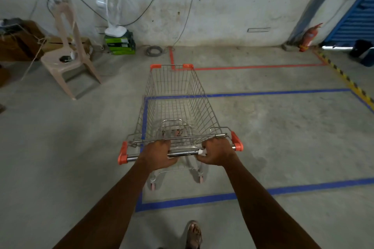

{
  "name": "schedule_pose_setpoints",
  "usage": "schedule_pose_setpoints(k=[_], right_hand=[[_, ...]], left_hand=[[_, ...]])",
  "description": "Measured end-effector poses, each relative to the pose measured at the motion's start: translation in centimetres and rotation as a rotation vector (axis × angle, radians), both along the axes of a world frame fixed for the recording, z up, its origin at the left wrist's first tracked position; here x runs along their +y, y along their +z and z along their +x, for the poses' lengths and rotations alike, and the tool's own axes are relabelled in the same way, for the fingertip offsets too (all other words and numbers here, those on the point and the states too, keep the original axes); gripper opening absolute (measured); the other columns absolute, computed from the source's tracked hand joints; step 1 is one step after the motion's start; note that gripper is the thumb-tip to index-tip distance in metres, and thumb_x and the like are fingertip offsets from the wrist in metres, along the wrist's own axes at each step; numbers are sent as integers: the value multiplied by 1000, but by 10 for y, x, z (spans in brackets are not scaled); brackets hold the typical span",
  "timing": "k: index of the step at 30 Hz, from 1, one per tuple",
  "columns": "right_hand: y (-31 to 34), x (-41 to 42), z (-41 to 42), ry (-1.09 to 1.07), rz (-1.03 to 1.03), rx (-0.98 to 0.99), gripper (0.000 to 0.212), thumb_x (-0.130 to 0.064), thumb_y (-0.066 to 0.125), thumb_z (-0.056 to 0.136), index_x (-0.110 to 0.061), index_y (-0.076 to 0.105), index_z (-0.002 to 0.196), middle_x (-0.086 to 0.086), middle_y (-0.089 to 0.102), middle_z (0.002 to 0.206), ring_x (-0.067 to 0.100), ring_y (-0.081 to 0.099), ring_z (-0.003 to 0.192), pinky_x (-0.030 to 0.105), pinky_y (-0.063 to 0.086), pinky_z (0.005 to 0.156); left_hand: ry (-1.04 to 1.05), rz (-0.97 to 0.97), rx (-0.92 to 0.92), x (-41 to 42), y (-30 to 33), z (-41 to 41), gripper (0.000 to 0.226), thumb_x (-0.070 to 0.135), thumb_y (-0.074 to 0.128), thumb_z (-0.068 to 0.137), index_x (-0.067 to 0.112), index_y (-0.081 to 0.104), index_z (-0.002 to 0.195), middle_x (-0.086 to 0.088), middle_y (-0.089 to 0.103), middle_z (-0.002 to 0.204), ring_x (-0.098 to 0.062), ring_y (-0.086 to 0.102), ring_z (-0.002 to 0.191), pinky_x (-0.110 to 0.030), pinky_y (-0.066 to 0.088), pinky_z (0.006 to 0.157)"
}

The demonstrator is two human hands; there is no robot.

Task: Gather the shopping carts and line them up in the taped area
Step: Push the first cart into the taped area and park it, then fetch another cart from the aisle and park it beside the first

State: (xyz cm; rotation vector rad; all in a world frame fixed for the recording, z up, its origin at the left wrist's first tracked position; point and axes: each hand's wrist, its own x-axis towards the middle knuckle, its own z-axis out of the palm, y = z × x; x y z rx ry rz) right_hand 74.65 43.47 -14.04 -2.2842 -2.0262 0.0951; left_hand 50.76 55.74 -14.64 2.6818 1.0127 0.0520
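Observation:
A wire shopping cart (pixel 174 95) with orange corner caps stands in front of me, pointing toward the far wall. Both hands grip its metal handle bar: my left hand (pixel 158 152) left of centre, my right hand (pixel 217 151) near the right end. The cart sits over the left edge of a blue taped rectangle (pixel 263 93) on the concrete floor, with its rear wheels just inside the left line. A red taped outline (pixel 253 66) lies beyond it, nearer the wall. The cart's basket holds nothing.
A beige plastic chair (pixel 68 54) and cardboard boxes (pixel 18 44) stand at the left. A white fan on green boxes (pixel 119 40) is by the wall. A red fire extinguisher (pixel 308 36) and yellow-black tape (pixel 348 79) mark the right. My sandalled foot (pixel 194 234) shows below.

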Motion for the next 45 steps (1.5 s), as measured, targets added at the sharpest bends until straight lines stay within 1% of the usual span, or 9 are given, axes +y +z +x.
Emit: schedule_pose_setpoints(k=[3,8,10,12,19,27,30,37,45], right_hand=[[10,-15,-6,-6,103,2,48,-72,57,82,-26,69,83,-5,69,80,16,65,76,32,47,71],[23,-50,-9,-165,147,-73,34,-43,48,94,-19,67,107,6,71,111,28,65,107,49,43,103],[31,-76,-2,-284,196,-82,38,-38,53,91,-17,65,121,9,68,124,28,64,114,47,48,100],[43,-109,9,-424,223,-103,41,-34,57,88,-17,64,124,7,69,116,28,65,102,42,47,89],[66,-288,72,-880,209,-156,22,-30,64,87,-17,68,104,5,72,97,27,67,89,42,47,85],[55,-562,122,-1370,164,-209,18,-30,56,84,-19,65,95,2,68,87,28,63,81,42,43,80],[52,-661,123,-1532,152,-241,17,-29,57,86,-19,65,98,1,68,87,26,64,81,41,43,82],[59,-841,80,-1906,101,-286,13,-29,58,86,-21,64,95,0,66,83,25,62,78,40,40,83],[67,-974,12,-2257,132,-307,12,-29,58,84,-19,60,91,3,66,86,27,61,82,44,42,83]], left_hand=[[-67,40,-80,-6,12,8,54,65,56,82,19,56,110,-2,65,99,-22,63,87,-33,48,71],[-188,76,-263,-39,46,54,12,36,52,95,25,51,99,2,63,94,-20,61,86,-36,49,74],[-264,92,-278,-59,57,87,10,35,53,94,26,51,99,3,63,93,-18,61,86,-36,49,73],[-369,86,-294,-84,66,123,11,33,54,93,24,52,100,2,63,94,-20,62,86,-37,51,74],[-740,60,-336,-235,92,249,17,29,56,94,23,51,108,2,60,102,-16,60,89,-33,50,74],[-1167,-8,-354,-494,93,385,22,31,56,91,21,54,110,0,59,105,-22,63,91,-39,54,74],[-1345,25,-383,-602,93,417,23,33,57,93,22,53,113,2,59,107,-18,62,90,-34,53,74],[-1685,-76,-382,-818,95,437,25,35,56,92,23,51,113,4,56,105,-18,60,89,-35,54,73],[-2058,-170,-340,-1005,96,393,28,33,59,91,21,53,116,1,59,106,-18,60,92,-34,52,76]])
